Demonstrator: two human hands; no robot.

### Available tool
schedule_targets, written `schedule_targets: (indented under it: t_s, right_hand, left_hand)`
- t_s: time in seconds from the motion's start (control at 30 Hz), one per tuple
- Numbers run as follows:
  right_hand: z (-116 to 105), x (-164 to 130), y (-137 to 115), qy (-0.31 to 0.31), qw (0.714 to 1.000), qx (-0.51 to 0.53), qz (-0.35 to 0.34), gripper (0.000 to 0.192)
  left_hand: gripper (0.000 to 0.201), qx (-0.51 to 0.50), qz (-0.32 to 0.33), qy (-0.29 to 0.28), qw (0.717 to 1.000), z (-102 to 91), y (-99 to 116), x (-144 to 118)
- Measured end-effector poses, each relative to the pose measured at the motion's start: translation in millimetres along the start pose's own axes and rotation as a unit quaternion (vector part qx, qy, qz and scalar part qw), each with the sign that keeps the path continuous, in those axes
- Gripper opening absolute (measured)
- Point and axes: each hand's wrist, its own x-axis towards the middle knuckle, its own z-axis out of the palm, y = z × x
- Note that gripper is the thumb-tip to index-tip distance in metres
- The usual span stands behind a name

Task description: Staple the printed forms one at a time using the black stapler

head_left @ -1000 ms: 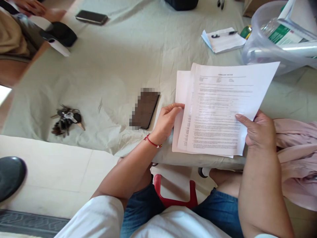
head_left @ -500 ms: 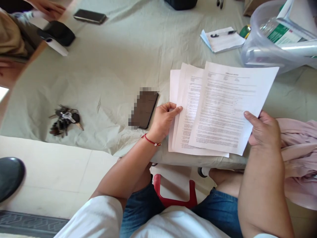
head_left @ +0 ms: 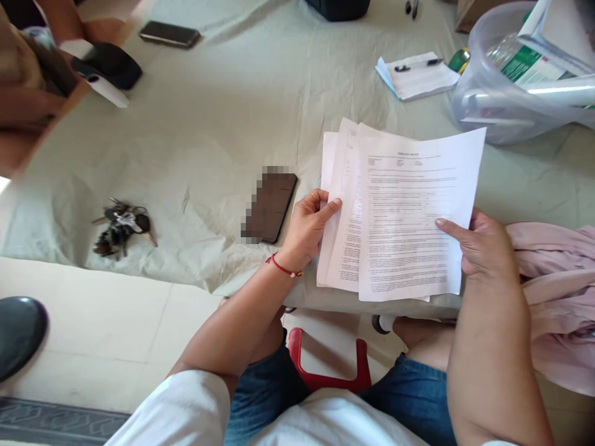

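Printed white sheets lie fanned over the near edge of the table. My left hand point(head_left: 310, 223) pinches the left edge of the rear sheets point(head_left: 341, 248), its thumb on top and a ring on one finger. The front printed sheet point(head_left: 409, 229) overlaps them. My right hand point(head_left: 486, 241) grips that sheet by its right edge, thumb across the print and fingers behind, hidden by the paper. Just left of my left hand lies a dark phone point(head_left: 274, 207), partly blurred out by pixelation.
A bunch of keys point(head_left: 123, 226) lies at the left, a second phone point(head_left: 170, 34) farther back. A notepad with a pen point(head_left: 418, 77) sits beside a filled clear plastic basket point(head_left: 483, 99). Pink cloth point(head_left: 558, 266) is at the right. Another person's arm point(head_left: 65, 25) shows at upper left.
My right hand has moved left with the front sheet, which now covers more of the sheets behind it. My left hand has stayed in place. The other person's hands at upper left have shifted.
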Motion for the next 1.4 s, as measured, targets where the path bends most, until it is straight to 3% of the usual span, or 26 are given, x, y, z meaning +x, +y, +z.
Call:
schedule_targets:
  t_s: [0.23,0.5,0.6,0.73,0.87,1.0,1.17,1.4]
  right_hand:
    - [-7,9,2,0.085,0.995,0.023,-0.041,0.058]
    - [-5,0,-6,0.080,0.994,0.046,-0.051,0.049]
    - [-4,1,-4,0.082,0.994,0.046,-0.059,0.048]
    - [-1,3,-2,0.090,0.992,0.056,-0.075,0.052]
    - [4,0,-2,0.069,0.992,0.070,-0.083,0.055]
    - [7,-3,-3,0.044,0.993,0.075,-0.076,0.060]
    - [8,-5,-3,0.027,0.995,0.076,-0.060,0.069]
    - [3,-4,-1,0.008,0.998,0.057,-0.041,0.069]
  left_hand:
    - [0.037,0.038,0.029,0.002,0.999,-1.2,-5,1]
    - [0.051,0.068,0.035,0.004,0.997,-4.0,-5,-2]
    - [0.061,0.090,0.068,0.004,0.994,-6.2,-5,-1]
    - [0.009,0.177,0.098,0.010,0.979,-8.2,-8,2]
    - [0.014,0.158,0.073,0.002,0.985,-3.3,-6,-1]
    - [0.031,0.141,0.068,-0.013,0.988,0.3,-6,-2]
    - [0.015,0.186,0.081,0.021,0.979,-2.1,-10,3]
    - [0.025,0.163,0.055,0.035,0.985,-1.9,-7,2]
